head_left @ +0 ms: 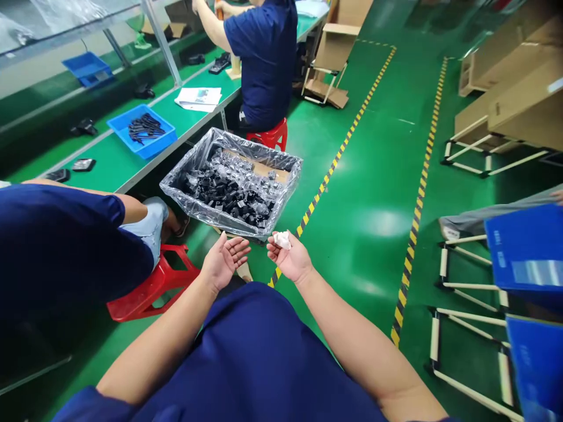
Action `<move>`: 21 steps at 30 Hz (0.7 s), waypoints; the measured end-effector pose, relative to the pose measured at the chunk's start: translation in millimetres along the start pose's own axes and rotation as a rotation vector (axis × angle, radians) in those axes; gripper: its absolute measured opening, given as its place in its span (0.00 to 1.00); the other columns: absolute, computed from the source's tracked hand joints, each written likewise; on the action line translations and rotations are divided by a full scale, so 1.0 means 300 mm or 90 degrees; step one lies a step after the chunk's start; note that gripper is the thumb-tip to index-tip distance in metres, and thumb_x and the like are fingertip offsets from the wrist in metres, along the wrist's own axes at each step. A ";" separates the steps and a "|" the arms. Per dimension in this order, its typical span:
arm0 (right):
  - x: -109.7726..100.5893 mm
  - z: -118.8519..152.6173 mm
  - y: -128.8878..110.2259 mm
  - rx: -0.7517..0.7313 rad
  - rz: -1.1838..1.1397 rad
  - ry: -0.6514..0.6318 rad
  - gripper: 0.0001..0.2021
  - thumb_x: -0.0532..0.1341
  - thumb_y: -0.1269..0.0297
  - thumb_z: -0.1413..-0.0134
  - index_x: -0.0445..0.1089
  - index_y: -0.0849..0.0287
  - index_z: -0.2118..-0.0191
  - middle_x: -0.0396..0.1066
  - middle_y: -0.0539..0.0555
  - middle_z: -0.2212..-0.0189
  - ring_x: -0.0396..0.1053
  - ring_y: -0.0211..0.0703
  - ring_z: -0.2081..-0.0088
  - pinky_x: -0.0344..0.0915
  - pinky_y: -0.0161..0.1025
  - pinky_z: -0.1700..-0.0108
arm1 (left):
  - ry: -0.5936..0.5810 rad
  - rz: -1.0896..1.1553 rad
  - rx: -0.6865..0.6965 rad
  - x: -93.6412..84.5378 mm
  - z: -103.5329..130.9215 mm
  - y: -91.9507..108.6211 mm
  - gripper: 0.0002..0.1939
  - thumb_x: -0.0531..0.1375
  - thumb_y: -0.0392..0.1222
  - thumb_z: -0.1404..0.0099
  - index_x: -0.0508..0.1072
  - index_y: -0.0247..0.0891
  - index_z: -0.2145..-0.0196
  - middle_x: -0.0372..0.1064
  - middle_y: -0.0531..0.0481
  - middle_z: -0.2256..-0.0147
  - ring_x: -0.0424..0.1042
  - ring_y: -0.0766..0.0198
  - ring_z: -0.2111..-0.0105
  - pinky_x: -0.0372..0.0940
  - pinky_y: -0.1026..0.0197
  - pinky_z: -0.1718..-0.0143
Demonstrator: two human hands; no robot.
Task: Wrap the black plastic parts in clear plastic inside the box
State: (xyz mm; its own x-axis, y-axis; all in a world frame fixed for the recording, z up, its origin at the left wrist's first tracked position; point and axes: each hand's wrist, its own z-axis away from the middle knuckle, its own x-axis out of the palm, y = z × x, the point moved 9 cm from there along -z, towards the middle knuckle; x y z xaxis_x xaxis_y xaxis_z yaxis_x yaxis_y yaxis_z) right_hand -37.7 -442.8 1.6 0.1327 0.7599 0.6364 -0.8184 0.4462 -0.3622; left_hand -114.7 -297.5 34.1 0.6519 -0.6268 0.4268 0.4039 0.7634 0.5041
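Note:
Palm up and fingers spread, my left hand [223, 259] holds nothing in front of my body. My right hand [292, 258] is curled around a small crumpled white piece [282, 240], which looks like tissue or cloth. Just beyond both hands stands a large box lined with clear plastic [185, 206]. Many small black parts [233, 190] lie in it, some in clear wrapping, with a strip of brown cardboard at its far side. Neither hand touches the parts.
A green workbench [127, 167] at the left bears a blue tray [163, 142] of black parts and papers [199, 98]. Two people in dark blue sit on red stools [153, 287]. Blue bins [528, 246] on pipe racks and cardboard boxes stand at the right, beyond striped floor lines.

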 end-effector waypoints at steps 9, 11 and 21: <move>0.186 -0.237 -0.226 -0.171 0.318 -0.042 0.23 0.63 0.64 0.55 0.69 0.59 0.49 0.75 0.54 0.57 0.71 0.40 0.64 0.69 0.38 0.62 | -0.041 -0.124 0.020 0.176 -0.335 0.192 0.16 0.64 0.48 0.39 0.74 0.34 0.58 0.74 0.42 0.57 0.74 0.64 0.65 0.68 0.64 0.68; 0.216 -0.288 -0.287 -0.264 0.430 -0.028 0.27 0.64 0.64 0.56 0.67 0.59 0.45 0.73 0.55 0.53 0.71 0.42 0.57 0.69 0.41 0.53 | -0.118 -0.159 0.067 0.242 -0.377 0.243 0.23 0.69 0.43 0.46 0.72 0.37 0.53 0.73 0.43 0.54 0.74 0.64 0.64 0.68 0.64 0.66; 0.379 -0.476 -0.397 -0.497 0.951 -0.184 0.24 0.49 0.56 0.37 0.63 0.61 0.40 0.66 0.62 0.43 0.65 0.51 0.43 0.62 0.51 0.40 | 0.020 -0.235 0.223 0.264 -0.590 0.370 0.28 0.64 0.33 0.47 0.71 0.33 0.46 0.67 0.56 0.76 0.66 0.68 0.77 0.66 0.63 0.70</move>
State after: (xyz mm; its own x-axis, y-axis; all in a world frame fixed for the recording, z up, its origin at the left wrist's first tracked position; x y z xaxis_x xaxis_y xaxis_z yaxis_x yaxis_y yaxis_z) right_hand 154.5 -342.0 20.0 -0.6066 0.6359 -0.4772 0.3303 -0.3445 -0.8788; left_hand 95.5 -234.9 -9.1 0.5281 -0.8354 0.1526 0.3753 0.3907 0.8405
